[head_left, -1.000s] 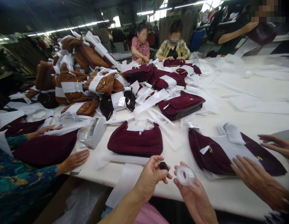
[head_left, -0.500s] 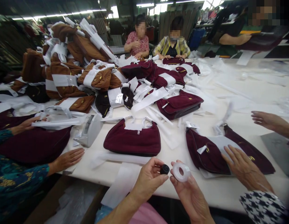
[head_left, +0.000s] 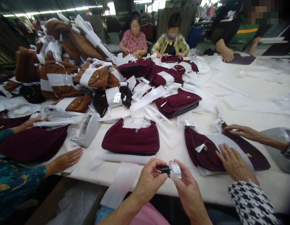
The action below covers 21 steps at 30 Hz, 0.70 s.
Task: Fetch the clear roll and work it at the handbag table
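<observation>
"Carrying everything: what?"
"Table (head_left: pixel 240 117), one, white-topped."
"Upon it?"
"Heap of brown bags (head_left: pixel 62 68), paper-wrapped, far left. Maroon bag (head_left: pixel 130 139), one, just beyond the person's hands, handle wrapped in white."
"Hands?"
"Left hand (head_left: pixel 148 179), right hand (head_left: pixel 189 189): fingers of each pinched around one small article."
"Articles?"
"Tape roll (head_left: pixel 176 171), clear, in the right fingers, over the table's near edge. Black core (head_left: pixel 165 169), in the left fingers, against the roll; whether seated inside, cannot tell."

My pale desk (head_left: pixel 212 186) lay softly bright; beyond, fluorescent tubes (head_left: pixel 65 10) glared above a dim, blurred background (head_left: pixel 9 37).
</observation>
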Tool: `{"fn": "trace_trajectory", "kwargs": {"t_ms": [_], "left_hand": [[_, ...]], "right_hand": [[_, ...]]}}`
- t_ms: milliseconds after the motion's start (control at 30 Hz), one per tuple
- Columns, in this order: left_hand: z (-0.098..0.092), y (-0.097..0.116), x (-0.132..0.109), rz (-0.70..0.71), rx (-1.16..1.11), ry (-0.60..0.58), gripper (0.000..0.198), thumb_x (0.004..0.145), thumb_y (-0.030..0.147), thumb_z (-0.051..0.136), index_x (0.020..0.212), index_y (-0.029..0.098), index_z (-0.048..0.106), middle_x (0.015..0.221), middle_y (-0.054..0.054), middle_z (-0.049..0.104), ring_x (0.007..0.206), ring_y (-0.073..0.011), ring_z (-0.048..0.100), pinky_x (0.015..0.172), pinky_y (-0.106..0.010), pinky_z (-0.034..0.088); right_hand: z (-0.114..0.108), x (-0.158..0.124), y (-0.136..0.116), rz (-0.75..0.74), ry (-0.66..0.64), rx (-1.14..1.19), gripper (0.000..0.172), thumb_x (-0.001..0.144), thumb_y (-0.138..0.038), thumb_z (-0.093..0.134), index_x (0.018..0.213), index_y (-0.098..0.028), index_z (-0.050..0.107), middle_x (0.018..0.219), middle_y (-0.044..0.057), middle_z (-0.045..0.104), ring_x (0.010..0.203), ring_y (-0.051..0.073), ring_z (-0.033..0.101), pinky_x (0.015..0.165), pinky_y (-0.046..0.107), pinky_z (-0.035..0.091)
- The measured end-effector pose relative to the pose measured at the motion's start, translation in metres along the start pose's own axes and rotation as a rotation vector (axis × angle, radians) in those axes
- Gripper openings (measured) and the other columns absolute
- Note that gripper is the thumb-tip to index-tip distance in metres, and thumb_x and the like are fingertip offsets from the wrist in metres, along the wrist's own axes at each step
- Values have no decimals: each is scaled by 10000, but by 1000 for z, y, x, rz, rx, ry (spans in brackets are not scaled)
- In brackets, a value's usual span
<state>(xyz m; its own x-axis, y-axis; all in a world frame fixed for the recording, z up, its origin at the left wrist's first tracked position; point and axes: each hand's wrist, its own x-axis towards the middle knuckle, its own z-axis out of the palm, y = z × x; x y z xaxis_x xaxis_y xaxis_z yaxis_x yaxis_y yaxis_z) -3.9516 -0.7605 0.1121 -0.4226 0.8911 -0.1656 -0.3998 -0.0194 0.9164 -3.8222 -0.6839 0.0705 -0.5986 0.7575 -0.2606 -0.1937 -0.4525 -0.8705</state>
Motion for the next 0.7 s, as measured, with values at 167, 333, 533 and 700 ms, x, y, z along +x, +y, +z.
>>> {"fn": "trace_trajectory", "kwargs": {"t_ms": [167, 333, 533, 700], "left_hand": [[3, 1, 2, -251, -423, 34, 180, 763, 311, 563, 817, 141, 541, 728, -19, 493, 607, -96, 471, 435, -161, 321], [5, 6, -2, -311, -104, 13, 292, 637, 300, 713, 843, 119, 612, 600, 37, 411, 420, -21, 309, 378, -156, 205], [9, 14, -8, -287, 32, 59, 224, 604, 228, 664, 795, 114, 639, 644, 21, 435, 471, -41, 347, 409, -168, 251], [9, 18, -13, -294, 59, 76, 190, 604, 192, 602, 776, 112, 615, 603, 27, 435, 460, -51, 346, 413, -178, 255]], "right_hand": [[1, -1, -1, -144, 8, -113, 481, 680, -238, 703, 1135, -250, 544, 1167, 79, 569, 1026, 230, 555, 868, 341, 468], [7, -6, -2, -220, 32, -194, 482, 693, -202, 693, 1143, -244, 528, 1171, 81, 561, 1026, 222, 557, 846, 315, 491], [12, -14, 0, -254, 62, -263, 503, 707, -201, 684, 1170, -254, 495, 1235, 80, 505, 1074, 222, 525, 872, 307, 476], [18, -16, 4, -318, 70, -300, 498, 709, -197, 681, 1164, -272, 491, 1240, 57, 503, 1087, 190, 515, 904, 259, 447]]}}
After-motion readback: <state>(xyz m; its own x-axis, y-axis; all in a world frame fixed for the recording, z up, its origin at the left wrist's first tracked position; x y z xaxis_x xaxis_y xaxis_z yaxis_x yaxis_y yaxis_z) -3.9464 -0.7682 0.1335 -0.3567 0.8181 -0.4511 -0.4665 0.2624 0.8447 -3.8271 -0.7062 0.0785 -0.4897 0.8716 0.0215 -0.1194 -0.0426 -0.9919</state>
